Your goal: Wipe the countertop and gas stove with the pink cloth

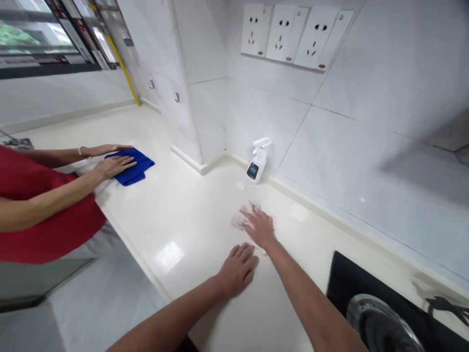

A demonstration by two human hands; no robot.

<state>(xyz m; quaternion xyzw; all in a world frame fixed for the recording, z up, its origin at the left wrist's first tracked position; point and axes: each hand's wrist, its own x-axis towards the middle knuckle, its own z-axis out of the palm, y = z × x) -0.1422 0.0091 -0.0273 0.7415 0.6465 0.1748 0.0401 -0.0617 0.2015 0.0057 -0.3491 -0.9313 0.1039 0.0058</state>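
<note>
My right hand (261, 229) presses down on a thin, crumpled, pale pink cloth (239, 218) on the cream countertop (205, 215). Part of the cloth is hidden under the palm, and its edges stick out past the fingers. Closer to me, my left hand (238, 270) rests palm down on the bare counter with its fingers stretched forward, holding nothing. Beyond the right hand, a white spray bottle (258, 164) with a dark label stands upright against the wall.
At the left, a co-worker in a red top (47, 205) has both hands on a blue cloth (134, 168). A black stove (340, 278) with a round burner lies at lower right. Wall sockets (286, 34) sit above; a tiled pillar (183, 98) juts out ahead.
</note>
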